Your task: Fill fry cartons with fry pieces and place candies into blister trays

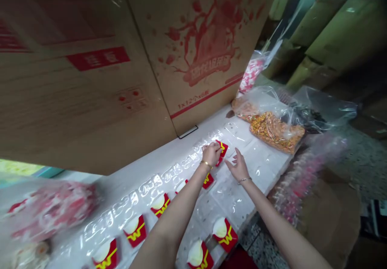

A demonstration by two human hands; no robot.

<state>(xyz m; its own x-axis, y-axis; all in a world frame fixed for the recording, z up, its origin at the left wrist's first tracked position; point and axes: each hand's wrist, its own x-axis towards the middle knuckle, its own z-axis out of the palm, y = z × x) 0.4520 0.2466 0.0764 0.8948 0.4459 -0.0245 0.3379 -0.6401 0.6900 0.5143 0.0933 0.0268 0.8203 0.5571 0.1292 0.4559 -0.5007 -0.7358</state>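
Observation:
My left hand point(211, 153), with a gold bracelet at the wrist, is closed on the edge of a red fries-box-shaped piece point(223, 152) with a yellow zigzag mark. That piece sits over the transparent plastic trays point(208, 204) lined up along the white table. To its right, my right hand point(239, 167) has its fingers apart and holds nothing. A similar red piece point(208, 180) lies just below my left hand, partly covered by it. More red pieces with white tops, such as this one point(135, 230), rest in the tray hollows in rows toward me.
A large printed cardboard box point(151, 59) stands along the table's back edge. At the table's far end lie bags of small orange pieces point(275, 132). A bag of pink and white pieces point(57, 208) is at the left. Brown cartons point(341, 35) stand behind.

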